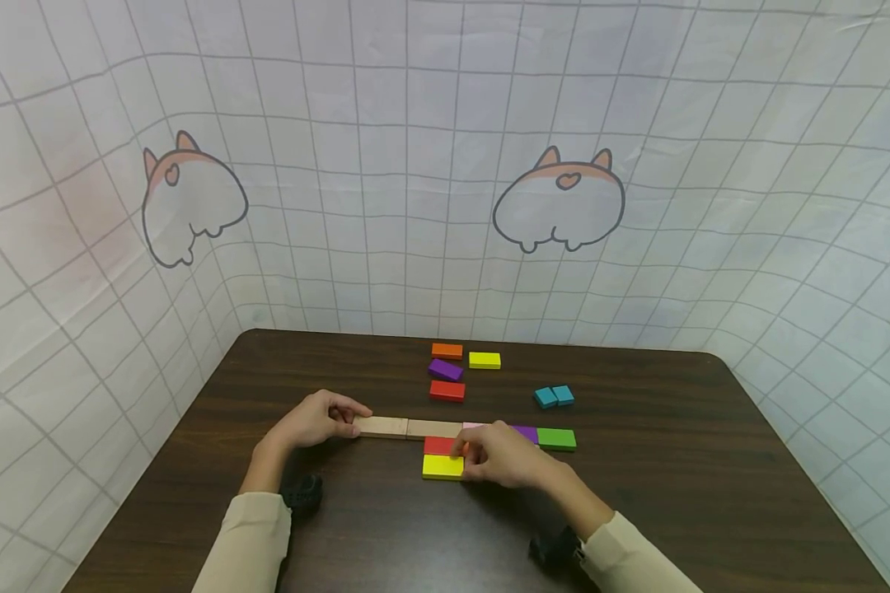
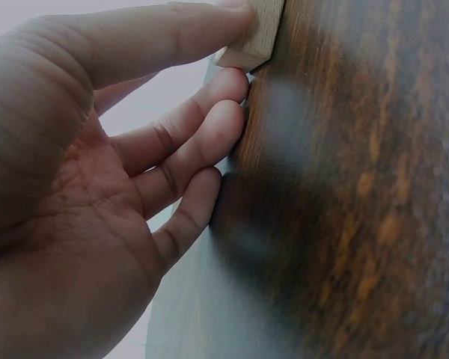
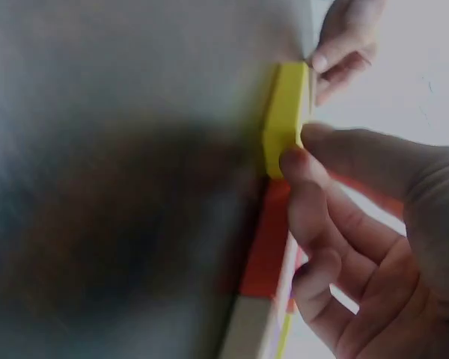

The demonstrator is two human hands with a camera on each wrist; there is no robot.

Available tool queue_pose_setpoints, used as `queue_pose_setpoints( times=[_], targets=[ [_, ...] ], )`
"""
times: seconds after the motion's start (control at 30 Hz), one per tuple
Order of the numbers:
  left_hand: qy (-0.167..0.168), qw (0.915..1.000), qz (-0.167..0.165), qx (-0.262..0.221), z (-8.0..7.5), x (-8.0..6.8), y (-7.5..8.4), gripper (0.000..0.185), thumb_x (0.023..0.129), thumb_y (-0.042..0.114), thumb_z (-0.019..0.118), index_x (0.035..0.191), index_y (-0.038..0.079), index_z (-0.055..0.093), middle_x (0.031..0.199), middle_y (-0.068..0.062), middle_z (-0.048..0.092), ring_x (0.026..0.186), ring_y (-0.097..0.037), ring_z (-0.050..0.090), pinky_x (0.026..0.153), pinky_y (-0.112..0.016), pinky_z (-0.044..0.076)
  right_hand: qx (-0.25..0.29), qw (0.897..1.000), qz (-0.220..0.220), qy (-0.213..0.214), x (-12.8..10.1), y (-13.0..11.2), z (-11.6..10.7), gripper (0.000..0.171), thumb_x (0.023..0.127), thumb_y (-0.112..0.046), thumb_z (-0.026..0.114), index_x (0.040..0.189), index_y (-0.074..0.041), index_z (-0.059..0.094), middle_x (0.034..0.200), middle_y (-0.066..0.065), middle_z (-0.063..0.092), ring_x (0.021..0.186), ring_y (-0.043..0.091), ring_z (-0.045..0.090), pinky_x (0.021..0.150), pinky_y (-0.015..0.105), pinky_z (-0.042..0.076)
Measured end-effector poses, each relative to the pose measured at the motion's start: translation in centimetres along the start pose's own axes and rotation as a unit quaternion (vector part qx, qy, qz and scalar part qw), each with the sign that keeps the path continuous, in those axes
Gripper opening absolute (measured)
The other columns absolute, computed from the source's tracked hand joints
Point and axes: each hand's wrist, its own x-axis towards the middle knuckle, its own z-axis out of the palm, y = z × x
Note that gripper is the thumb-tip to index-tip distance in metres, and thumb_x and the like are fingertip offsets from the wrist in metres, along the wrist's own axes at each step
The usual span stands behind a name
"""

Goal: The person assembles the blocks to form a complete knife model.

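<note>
Seating the yellow block (image 1: pixel 442 467) below the red block (image 1: pixel 439 445): right hand (image 1: pixel 506 455) pinches it, left hand (image 1: pixel 313 420) pinches the wooden block (image 1: pixel 381 427); next, press flush.

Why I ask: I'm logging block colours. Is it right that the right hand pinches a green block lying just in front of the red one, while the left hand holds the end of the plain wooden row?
Not quite: the block that the right hand pinches is yellow, not green, as the head view shows. It does lie just in front of the red block, and the left hand holds the end of the plain wooden row.
</note>
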Motion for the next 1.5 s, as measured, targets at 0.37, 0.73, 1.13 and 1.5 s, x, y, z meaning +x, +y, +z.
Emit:
queue_pose_setpoints(
  times=[0.37,0.73,1.13,1.5],
  targets=[
    [0.001,1.0,-0.006,0.003,0.1,0.0,0.2,0.024,0.091,0.008,0.079,0.114,0.01,0.079,0.087,-0.001,0.065,0.077,-0.02,0.056,0.067,-0.034,0.048,0.042,0.999,0.009,0.015,2.2,2.6,-4.3,0.024,0.095,-0.01,0.076,0.119,-0.007,0.071,0.085,-0.006,0.066,0.074,0.014,0.06,0.07,0.03,0.054],
    [0.002,1.0,-0.002,0.004,0.0,-0.2,0.1,0.024,0.091,0.008,0.079,0.115,0.009,0.079,0.086,-0.001,0.066,0.076,-0.021,0.057,0.066,-0.034,0.048,0.03,0.998,0.039,0.047,5.9,4.9,-5.5,0.035,0.095,-0.012,0.076,0.129,-0.01,0.068,0.105,0.002,0.068,0.088,0.018,0.06,0.079,0.036,0.053],
    [0.001,1.0,0.005,0.004,-0.1,0.0,0.4,0.023,0.091,0.008,0.079,0.114,0.009,0.079,0.087,-0.001,0.065,0.076,-0.02,0.056,0.065,-0.032,0.047,0.03,0.998,0.055,0.02,8.2,5.9,-5.4,0.035,0.093,-0.007,0.077,0.126,-0.008,0.069,0.11,0.009,0.066,0.099,0.022,0.059,0.086,0.038,0.052],
    [-0.002,1.0,0.003,0.0,0.0,-0.1,0.3,0.024,0.092,0.009,0.078,0.116,0.008,0.079,0.086,-0.002,0.065,0.076,-0.022,0.057,0.066,-0.036,0.049,0.026,0.996,0.089,0.005,9.4,5.9,-5.1,0.032,0.092,-0.007,0.078,0.123,-0.01,0.07,0.103,0.008,0.062,0.093,0.022,0.055,0.078,0.035,0.05]
  ],
)
